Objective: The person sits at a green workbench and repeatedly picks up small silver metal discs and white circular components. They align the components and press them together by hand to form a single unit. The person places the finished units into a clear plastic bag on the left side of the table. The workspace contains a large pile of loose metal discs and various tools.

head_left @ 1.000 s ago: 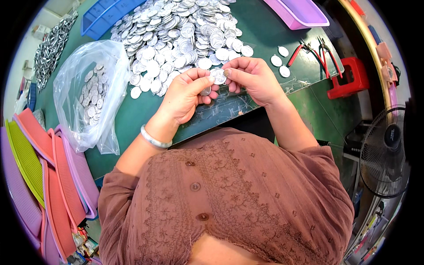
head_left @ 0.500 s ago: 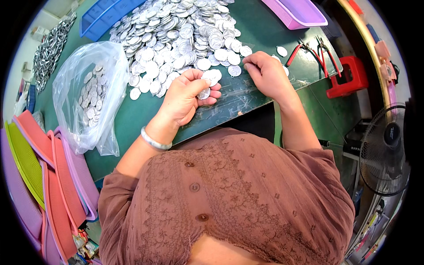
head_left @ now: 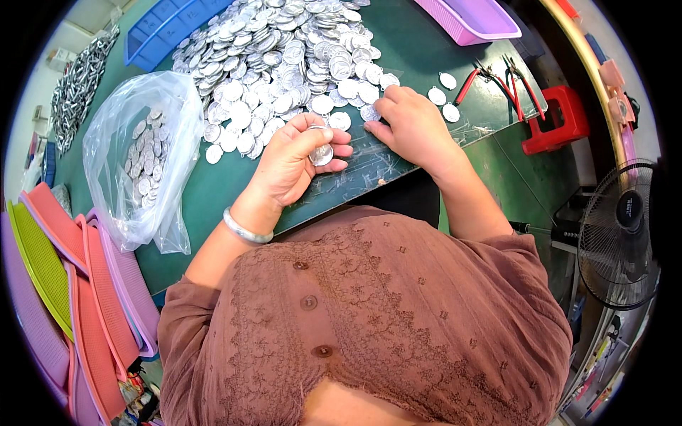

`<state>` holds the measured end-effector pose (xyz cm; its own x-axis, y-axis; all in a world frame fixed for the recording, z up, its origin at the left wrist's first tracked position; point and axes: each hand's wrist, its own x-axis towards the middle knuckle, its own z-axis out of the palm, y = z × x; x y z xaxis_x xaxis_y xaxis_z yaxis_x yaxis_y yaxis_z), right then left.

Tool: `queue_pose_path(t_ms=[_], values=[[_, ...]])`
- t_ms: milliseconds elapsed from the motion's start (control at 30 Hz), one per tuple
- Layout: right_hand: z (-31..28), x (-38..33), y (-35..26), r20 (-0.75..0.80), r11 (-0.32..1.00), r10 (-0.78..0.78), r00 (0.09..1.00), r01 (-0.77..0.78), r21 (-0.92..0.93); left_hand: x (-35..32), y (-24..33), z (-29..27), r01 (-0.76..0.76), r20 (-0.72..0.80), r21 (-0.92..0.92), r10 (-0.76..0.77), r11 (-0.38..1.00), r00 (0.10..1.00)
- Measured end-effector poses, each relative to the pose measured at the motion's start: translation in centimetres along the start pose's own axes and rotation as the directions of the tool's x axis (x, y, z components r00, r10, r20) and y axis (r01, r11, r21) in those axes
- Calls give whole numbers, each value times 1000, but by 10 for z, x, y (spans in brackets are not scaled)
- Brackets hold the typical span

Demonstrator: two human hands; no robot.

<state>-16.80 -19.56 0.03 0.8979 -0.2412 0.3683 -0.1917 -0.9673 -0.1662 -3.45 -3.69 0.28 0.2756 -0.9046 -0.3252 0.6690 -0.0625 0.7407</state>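
Note:
My left hand (head_left: 288, 162) is closed with the palm turned up. A round silver medallion (head_left: 321, 155) lies against its fingers under the thumb, and a thin metal edge shows above the thumb. To the right, my right hand (head_left: 415, 128) rests at the near edge of a large pile of silver medallions (head_left: 273, 53). Its thumb and index finger are apart, close to a loose medallion (head_left: 369, 112) that the hand partly overlaps; its other fingertips are hidden. Several loose medallions (head_left: 450, 112) with small loops lie on the green table beyond it.
A clear plastic bag (head_left: 103, 153) with medallions inside stands left of the pile. Behind are a blue bin (head_left: 153, 44) and a purple basket (head_left: 472, 28). Two red-handled pliers (head_left: 522, 89) lie right, near a red stool (head_left: 561, 121). Stacked coloured baskets (head_left: 99, 305) lean left; a fan (head_left: 618, 234) stands right.
My right hand has moved left and nearer, over the loose medallion at the pile's edge. My left hand has turned slightly, and its upper medallion now shows only as a thin edge.

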Motion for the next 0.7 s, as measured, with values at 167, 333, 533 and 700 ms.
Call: queue_pose_path(t_ms=[167,333,533,700], values=[[1,3,5,-54,994,-29,998,35,105,0,0,1,27,-10,76,-27,997,1000],[-10,3,-5,205,628,216,955,-297,720,2,-4,3,13,-4,151,-12,988,1000],[-10,10,-8,284,455,286,915,-390,800,2,-9,4,-17,-9,182,18,983,1000],[11,11,10,-166,985,127,978,-104,140,1,-8,4,-20,-46,156,27,987,999]])
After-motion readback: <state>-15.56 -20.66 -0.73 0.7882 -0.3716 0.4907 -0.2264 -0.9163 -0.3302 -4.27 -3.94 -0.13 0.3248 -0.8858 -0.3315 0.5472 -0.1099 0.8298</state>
